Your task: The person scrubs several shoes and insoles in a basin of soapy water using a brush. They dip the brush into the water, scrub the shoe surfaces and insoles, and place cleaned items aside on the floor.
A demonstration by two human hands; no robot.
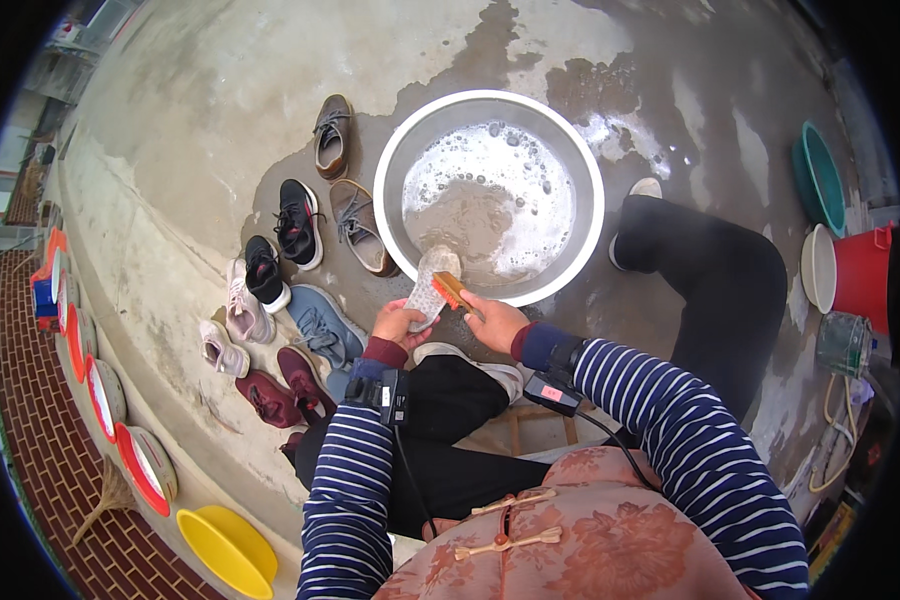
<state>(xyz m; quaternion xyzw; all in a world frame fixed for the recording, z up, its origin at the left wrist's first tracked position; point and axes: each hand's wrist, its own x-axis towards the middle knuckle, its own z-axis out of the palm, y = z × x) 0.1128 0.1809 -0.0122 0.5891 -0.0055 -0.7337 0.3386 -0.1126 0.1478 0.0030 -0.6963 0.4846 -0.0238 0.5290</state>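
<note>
A pale grey, speckled insole [425, 288] is gripped at its near end by my left hand [400, 323]. Its far end reaches over the near rim of a large metal basin [388, 190], which holds cloudy water [460, 222] with white suds. My right hand [497, 323] is closed round a wooden scrubbing brush [454, 291]. The brush's orange bristles lie against the right side of the insole. To the left of the basin stand a brown shoe [358, 222] close to its rim and a second brown shoe [332, 138] farther off.
Black sneakers [296, 222], pale pink shoes [248, 302], blue shoes [322, 328] and maroon shoes [268, 398] stand at left. Several basins, one yellow [225, 550], line the brick strip. A red bucket [860, 275] and green basin [818, 178] are at right. The concrete floor [200, 130] is partly wet.
</note>
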